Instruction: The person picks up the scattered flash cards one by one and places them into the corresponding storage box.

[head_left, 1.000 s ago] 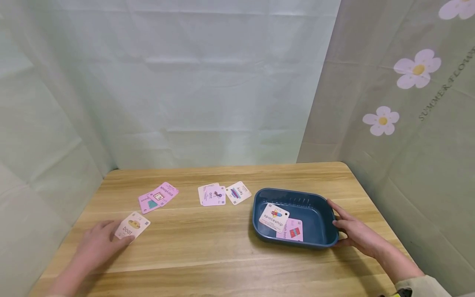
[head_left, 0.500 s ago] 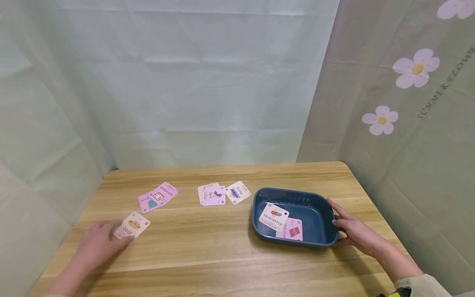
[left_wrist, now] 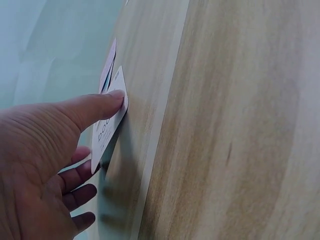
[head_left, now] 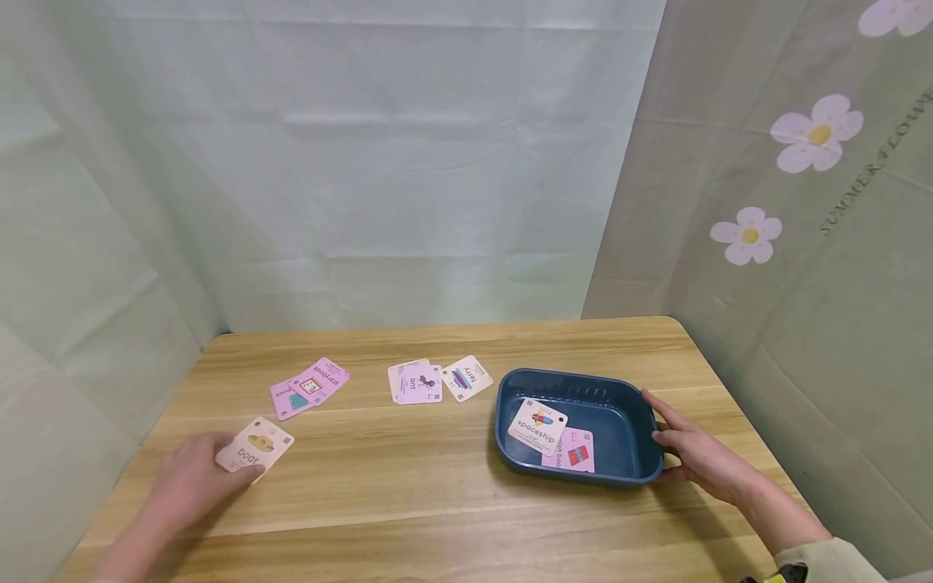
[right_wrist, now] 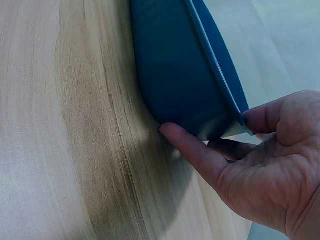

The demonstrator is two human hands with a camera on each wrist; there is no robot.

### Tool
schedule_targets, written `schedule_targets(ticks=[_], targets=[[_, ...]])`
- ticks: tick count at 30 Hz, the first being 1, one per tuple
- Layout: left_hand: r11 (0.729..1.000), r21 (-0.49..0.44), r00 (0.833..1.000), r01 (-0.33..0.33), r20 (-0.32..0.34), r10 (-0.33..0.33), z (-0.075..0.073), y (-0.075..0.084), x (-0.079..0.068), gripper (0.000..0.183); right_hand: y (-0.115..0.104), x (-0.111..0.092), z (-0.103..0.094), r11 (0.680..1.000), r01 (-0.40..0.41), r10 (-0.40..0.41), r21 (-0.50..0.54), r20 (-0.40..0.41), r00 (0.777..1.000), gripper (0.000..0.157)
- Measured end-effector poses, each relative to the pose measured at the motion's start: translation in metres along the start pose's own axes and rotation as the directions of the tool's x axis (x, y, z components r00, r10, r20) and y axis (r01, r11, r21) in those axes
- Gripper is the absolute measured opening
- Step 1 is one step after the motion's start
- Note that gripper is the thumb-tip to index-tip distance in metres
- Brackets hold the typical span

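At the left of the table, my left hand (head_left: 191, 479) holds a white boat picture card (head_left: 257, 444) between thumb and fingers. In the left wrist view the thumb (left_wrist: 102, 106) presses on the printed face of the tilted card, and a shadow lies on the wood below it. On the right, my right hand (head_left: 703, 457) holds the right end of a dark blue tray (head_left: 619, 476). In the right wrist view one fingertip is at the rim and another finger (right_wrist: 192, 150) lies low against the outer wall. Inside the tray are a white spaceship card (head_left: 538, 427) and a pink card (head_left: 572, 455).
Two overlapping pink cards, one a storybook card (head_left: 328, 377), lie beyond my left hand. At the back middle, an ant card (head_left: 419, 384) overlaps a white card, with a ferry card (head_left: 467, 378) beside it. Cloth hangs (head_left: 408, 186) surround the wooden table (head_left: 379, 494).
The boat card has shifted slightly and changed its tilt in my left hand, its word now easier to read. My right hand and the tray look unchanged.
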State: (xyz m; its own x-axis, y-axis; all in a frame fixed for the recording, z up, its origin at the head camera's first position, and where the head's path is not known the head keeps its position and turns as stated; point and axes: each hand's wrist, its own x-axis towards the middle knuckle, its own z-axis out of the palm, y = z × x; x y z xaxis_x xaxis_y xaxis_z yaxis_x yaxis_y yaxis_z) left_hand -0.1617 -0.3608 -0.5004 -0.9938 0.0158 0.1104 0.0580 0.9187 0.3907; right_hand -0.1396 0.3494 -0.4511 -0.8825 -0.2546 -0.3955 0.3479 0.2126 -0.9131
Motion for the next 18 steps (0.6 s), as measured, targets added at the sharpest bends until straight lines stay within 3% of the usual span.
schedule_targets(ticks=[10,18], targets=[[0.999,0.006,0.999,-0.035,-0.008,0.035,-0.0008,-0.0056,-0.0006,0.074,-0.0013,0.0008,-0.0011,1.000,-0.010,0.010,-0.002,-0.002,1.000,0.069],[0.999,-0.042,1.000,0.010,-0.021,-0.010,-0.0035,-0.0074,-0.0010,0.059,-0.0009,0.0007,-0.0012,1.000,-0.005,0.005,-0.004,0.002,1.000,0.069]])
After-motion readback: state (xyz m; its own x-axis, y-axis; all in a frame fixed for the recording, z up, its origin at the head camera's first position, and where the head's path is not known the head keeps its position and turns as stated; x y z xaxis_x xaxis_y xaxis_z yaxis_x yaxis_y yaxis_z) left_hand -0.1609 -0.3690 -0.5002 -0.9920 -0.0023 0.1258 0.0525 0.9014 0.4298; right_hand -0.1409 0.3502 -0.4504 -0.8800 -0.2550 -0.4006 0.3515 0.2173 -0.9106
